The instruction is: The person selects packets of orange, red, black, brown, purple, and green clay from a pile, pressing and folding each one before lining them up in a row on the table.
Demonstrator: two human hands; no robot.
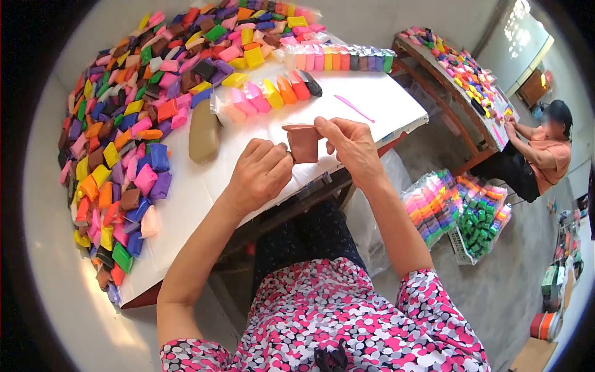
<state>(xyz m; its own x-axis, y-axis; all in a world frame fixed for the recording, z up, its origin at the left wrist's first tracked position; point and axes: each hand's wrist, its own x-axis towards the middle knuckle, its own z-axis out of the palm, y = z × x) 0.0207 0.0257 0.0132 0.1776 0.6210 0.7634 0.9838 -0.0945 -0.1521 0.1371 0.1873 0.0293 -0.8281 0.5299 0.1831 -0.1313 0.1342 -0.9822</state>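
Observation:
A small brown clay packet (pixel 304 145), wider along its flat top edge, is held up over the front edge of the table. My right hand (pixel 351 146) pinches its upper right corner between thumb and forefinger. On the other side my left hand (pixel 263 170) is closed, its curled fingers gripping the packet's left edge. Beyond my hands lies a row of colored clay packets in clear wrap (pixel 273 94), pink through yellow, orange, red and black. A thin pink modelling tool (pixel 354 108) lies to the right of that row.
A big heap of colored packets (pixel 118 142) covers the table's left and far side. A brownish oblong block (pixel 204 133) and another wrapped row (pixel 341 59) are on the white table (pixel 384 102). Bagged packets (pixel 480 217) stand on the floor. A person (pixel 545 149) sits at another table.

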